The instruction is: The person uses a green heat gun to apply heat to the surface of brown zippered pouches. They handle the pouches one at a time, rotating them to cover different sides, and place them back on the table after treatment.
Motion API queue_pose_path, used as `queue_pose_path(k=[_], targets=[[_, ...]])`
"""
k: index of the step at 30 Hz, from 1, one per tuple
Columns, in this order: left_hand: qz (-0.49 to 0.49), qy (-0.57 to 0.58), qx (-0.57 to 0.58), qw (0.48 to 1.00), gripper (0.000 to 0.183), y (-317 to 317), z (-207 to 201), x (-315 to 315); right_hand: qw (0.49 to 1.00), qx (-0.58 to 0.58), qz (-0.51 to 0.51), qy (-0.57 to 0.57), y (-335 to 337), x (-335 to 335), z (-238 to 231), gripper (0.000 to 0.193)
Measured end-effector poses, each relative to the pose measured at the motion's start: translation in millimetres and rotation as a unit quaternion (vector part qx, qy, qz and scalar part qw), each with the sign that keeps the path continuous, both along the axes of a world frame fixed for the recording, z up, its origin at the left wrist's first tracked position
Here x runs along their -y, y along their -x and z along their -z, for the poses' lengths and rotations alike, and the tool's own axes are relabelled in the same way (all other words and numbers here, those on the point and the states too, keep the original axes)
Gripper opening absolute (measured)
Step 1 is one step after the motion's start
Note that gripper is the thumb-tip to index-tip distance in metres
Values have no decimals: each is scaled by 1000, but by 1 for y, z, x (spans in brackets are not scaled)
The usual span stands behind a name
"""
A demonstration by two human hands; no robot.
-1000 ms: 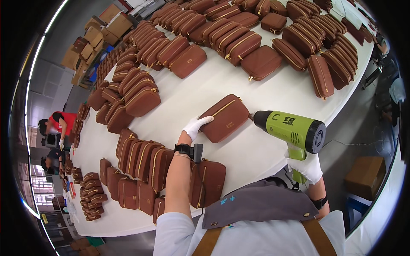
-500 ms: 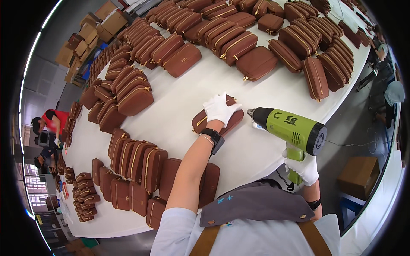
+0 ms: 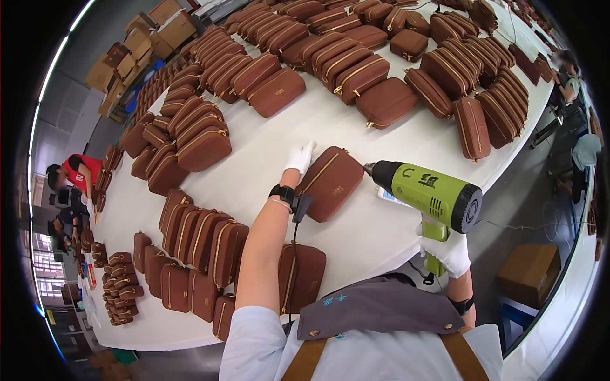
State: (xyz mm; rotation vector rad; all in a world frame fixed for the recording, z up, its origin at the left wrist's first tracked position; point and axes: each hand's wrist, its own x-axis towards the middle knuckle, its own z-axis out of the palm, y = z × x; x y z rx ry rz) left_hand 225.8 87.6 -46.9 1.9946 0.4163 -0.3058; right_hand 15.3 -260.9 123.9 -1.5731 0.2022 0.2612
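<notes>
My left hand (image 3: 299,159), in a white glove, is at the upper left edge of a brown zip bag (image 3: 332,185). Its fingers are closed at that edge, partly out of sight. The bag turns its broad face with small gold lettering up, its gold zip along the upper left side. In my right hand (image 3: 450,253), also gloved, is the handle of a green heat gun (image 3: 432,193). The gun's dark nozzle points left, close to the bag's right edge. A white and blue object (image 3: 389,197) shows partly beneath the gun.
Rows of brown zip bags (image 3: 267,32) cover the far side of the white table (image 3: 254,146). More bags (image 3: 203,241) stand at the near left. A cable trails from the gun to the right. A cardboard box (image 3: 528,276) stands beyond the right edge. Other people work at far left and right.
The bag has turned from its zipped side to its lettered face. My left hand has shifted from on top of it to its left edge. The heat gun stays almost where it was.
</notes>
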Motion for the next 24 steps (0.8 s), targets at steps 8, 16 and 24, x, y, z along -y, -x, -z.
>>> queue_pose_path(k=[8, 16, 24], targets=[[183, 93, -172, 963, 75, 44, -46, 8, 999, 6, -41, -4, -20, -14, 3, 48], [139, 164, -179, 960, 65, 40, -20, 17, 998, 5, -55, 6, -39, -27, 5, 47], [128, 11, 87, 988, 44, -3, 23, 30, 998, 21, -50, 20, -37, -23, 2, 49]])
